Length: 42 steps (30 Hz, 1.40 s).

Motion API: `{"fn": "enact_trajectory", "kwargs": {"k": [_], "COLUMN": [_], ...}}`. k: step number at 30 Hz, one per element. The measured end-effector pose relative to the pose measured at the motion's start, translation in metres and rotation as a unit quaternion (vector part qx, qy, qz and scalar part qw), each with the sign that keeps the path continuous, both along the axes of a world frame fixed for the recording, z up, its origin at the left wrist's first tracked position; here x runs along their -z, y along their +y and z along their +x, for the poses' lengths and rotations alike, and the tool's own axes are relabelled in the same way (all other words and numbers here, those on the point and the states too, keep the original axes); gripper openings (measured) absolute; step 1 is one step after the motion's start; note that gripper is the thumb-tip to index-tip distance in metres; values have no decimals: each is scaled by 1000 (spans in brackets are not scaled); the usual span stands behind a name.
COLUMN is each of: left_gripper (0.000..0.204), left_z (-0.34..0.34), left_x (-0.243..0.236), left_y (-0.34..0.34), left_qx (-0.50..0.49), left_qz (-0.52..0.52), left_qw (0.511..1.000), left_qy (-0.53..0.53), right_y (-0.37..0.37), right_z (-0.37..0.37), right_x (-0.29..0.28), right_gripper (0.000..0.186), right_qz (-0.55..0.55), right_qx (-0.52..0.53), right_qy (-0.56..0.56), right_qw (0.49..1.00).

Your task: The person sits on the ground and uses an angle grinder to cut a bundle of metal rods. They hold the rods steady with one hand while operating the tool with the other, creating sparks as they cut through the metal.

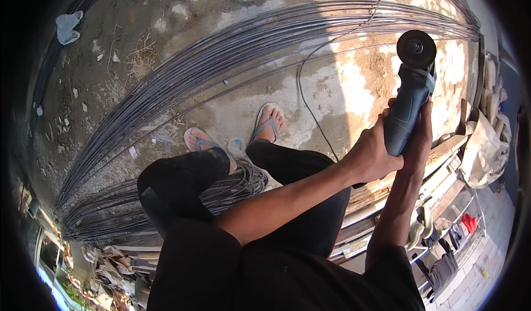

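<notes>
Left hand (373, 156) & right hand (417, 136) both clamped round 1 blue angle grinder (409, 103).

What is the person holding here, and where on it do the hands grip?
A blue angle grinder, gripped by both hands around its body: left hand low on the handle, right hand beside it.

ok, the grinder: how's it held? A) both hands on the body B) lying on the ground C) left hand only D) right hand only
A: the left hand and right hand both wrap the blue body of the grinder, disc end raised away from the person, above the rebar on the ground.
</notes>
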<state>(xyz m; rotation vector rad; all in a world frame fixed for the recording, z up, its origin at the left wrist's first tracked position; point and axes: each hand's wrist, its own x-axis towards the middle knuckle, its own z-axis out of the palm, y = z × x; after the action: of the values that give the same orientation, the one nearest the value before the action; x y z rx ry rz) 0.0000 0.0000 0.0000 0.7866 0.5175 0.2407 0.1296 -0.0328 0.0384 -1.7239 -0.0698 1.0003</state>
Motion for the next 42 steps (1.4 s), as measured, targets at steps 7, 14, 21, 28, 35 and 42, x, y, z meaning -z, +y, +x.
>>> {"fn": "enact_trajectory", "kwargs": {"k": [7,14,21,28,35,42], "left_gripper": [76,78,99,40,26,17], "left_z": [12,-1,-21,-110,-167,-167], "left_x": [87,162,209,297,349,356], "left_y": [34,11,18,64,55,56], "left_qx": [-56,-79,66,120,51,43], "left_qz": [68,115,188,447,603,557], "left_qw": [996,989,977,815,664,702], "left_qy": [-30,52,80,350,439,442], "right_y": [48,31,30,-6,-47,-50], "right_z": [6,0,0,-11,-41,-46], "right_x": [72,157,194,229,287,316], "right_gripper": [63,72,51,48,68,67], "right_qz": [-24,-54,-90,-148,-228,-266], "right_qx": [-25,-93,-146,-288,-384,-400], "right_qy": [-59,22,0,-124,-205,-220], "right_qw": [998,994,985,938,871,849]}}
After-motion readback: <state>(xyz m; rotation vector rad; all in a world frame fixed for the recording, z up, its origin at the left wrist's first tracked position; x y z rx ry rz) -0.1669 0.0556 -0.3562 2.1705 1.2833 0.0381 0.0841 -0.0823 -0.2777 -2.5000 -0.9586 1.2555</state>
